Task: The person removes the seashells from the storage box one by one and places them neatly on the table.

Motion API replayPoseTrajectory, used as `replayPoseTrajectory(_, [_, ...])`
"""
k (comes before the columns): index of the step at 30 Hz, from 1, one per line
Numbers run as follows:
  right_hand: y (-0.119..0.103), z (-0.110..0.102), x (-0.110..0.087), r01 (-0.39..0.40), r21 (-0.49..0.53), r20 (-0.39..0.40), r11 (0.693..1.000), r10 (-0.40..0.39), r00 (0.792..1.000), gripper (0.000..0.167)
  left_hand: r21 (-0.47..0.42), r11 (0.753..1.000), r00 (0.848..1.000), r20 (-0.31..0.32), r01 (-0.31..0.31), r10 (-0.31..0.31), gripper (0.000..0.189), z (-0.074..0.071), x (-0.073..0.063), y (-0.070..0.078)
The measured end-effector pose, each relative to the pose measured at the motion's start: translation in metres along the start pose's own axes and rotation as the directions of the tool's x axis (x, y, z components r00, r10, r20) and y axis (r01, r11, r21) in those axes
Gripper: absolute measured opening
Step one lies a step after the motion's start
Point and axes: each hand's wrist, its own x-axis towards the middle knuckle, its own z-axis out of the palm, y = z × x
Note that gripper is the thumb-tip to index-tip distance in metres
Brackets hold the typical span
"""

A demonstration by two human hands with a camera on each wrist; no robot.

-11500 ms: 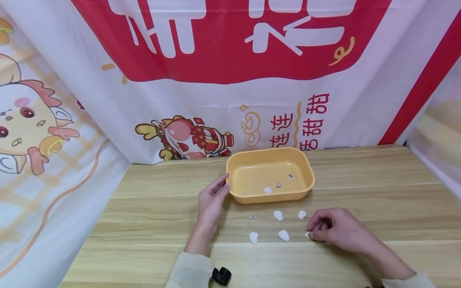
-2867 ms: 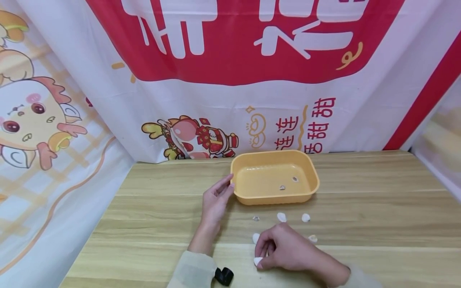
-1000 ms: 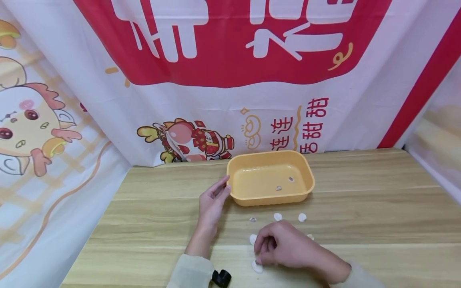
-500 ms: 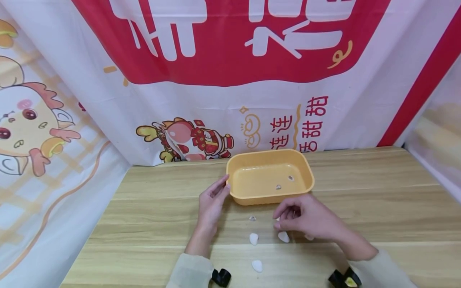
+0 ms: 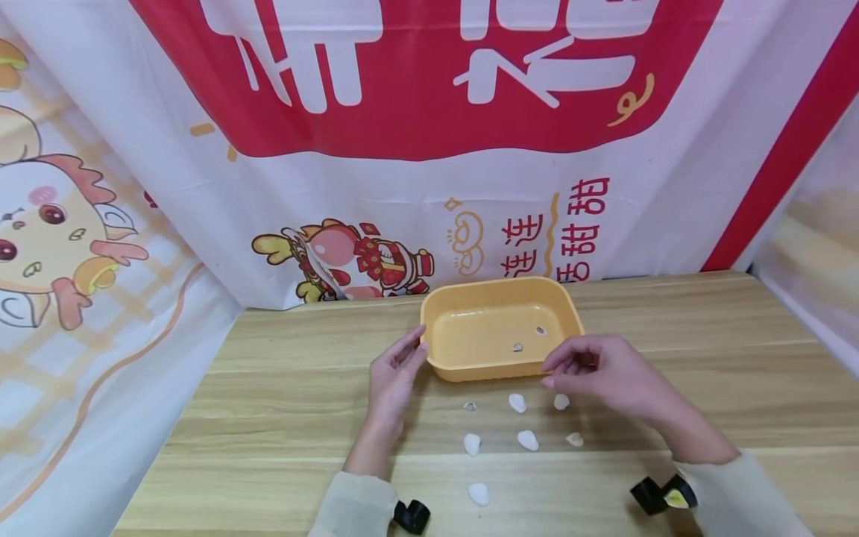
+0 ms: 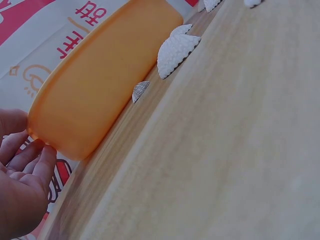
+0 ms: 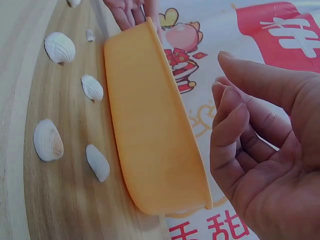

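The yellow plastic basin (image 5: 439, 358) stands near the back of the table, two small greyish shells (image 5: 517, 347) on its floor. My left hand (image 5: 394, 384) holds its left end, thumb and fingertips at the rim in the left wrist view. Over the basin's front right corner hovers my right hand (image 5: 614, 373). Its fingers are loosely curled, and the right wrist view shows a gap between thumb and fingers with nothing in it. White seashells lie in rows before the basin, among them a front shell (image 5: 479, 494), a ribbed shell (image 7: 60, 47) and a small grey shell (image 5: 470, 406).
The wooden tabletop (image 5: 268, 418) carries everything. A white and red printed cloth (image 5: 416, 179) hangs close behind the basin, with another printed cloth (image 5: 134, 358) along the left side. Black wrist cameras (image 5: 664, 494) sit on the sleeves.
The white shell once in the basin is gone from it, and one now lies nearest the front. My right hand left that shell and moved back and right to the basin. My left hand stays put.
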Motion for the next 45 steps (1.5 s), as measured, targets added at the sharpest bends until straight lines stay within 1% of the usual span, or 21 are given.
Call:
replayPoseTrajectory(4, [0.000,-0.002,0.002,-0.016,0.003,-0.015,1.000,0.016,1.000,0.023,0.001,1.000,1.000,0.000,-0.002,0.002,0.036,0.000,0.000,0.001])
replayPoseTrajectory(7, [-0.002,-0.001,0.008,-0.031,-0.020,-0.025,0.999,0.030,0.999,0.024,0.004,1.000,1.000,0.000,-0.004,0.004,0.037,0.000,0.001,0.001])
replayPoseTrajectory(13, [-0.008,-0.005,0.039,-0.013,-0.114,-0.036,0.993,0.009,0.999,0.021,0.006,1.000,1.000,0.004,-0.002,0.002,0.037,-0.001,0.000,0.000])
replayPoseTrajectory(15, [-0.008,-0.007,0.050,-0.025,-0.127,-0.031,0.992,0.021,0.999,0.020,0.007,1.000,1.000,0.006,-0.003,0.003,0.037,-0.001,0.000,0.000])
replayPoseTrajectory(19, [-0.005,-0.008,0.071,-0.028,-0.166,-0.002,0.986,0.028,1.000,0.016,0.011,1.000,1.000,0.007,-0.003,0.003,0.038,-0.002,0.000,-0.001])
replayPoseTrajectory(21, [-0.003,-0.007,0.080,-0.012,-0.196,0.020,0.980,0.016,1.000,0.014,0.010,1.000,1.000,0.008,-0.006,0.006,0.038,-0.002,0.000,-0.002])
replayPoseTrajectory(25, [0.003,-0.002,0.098,0.034,-0.241,0.088,0.970,-0.013,0.996,0.011,0.007,1.000,1.000,0.007,-0.009,0.009,0.038,-0.002,0.000,-0.001])
replayPoseTrajectory(29, [0.009,0.001,0.113,0.051,-0.265,0.160,0.963,-0.008,0.987,0.011,0.001,1.000,1.000,0.008,-0.008,0.008,0.038,-0.003,0.001,-0.002])
replayPoseTrajectory(33, [0.012,0.003,0.121,0.019,-0.322,0.198,0.947,0.048,0.979,0.017,-0.005,1.000,1.000,0.011,-0.007,0.007,0.038,-0.002,0.001,-0.003])
replayPoseTrajectory(36, [0.014,0.004,0.124,0.014,-0.384,0.210,0.923,0.072,0.975,0.022,-0.003,1.000,1.000,0.015,-0.008,0.008,0.037,-0.001,0.001,-0.004])
replayPoseTrajectory(38, [0.016,0.005,0.125,0.032,-0.416,0.214,0.909,0.064,0.975,0.021,0.001,1.000,1.000,0.015,-0.008,0.008,0.037,-0.001,0.001,-0.003])
replayPoseTrajectory(41, [0.019,0.007,0.126,0.073,-0.444,0.211,0.893,0.025,0.977,0.020,0.000,1.000,1.000,0.009,-0.004,0.004,0.037,-0.001,0.002,-0.002])
replayPoseTrajectory(45, [0.021,0.010,0.128,0.084,-0.450,0.207,0.889,0.012,0.978,0.018,-0.005,1.000,1.000,0.000,-0.001,0.001,0.037,-0.002,0.002,-0.001])
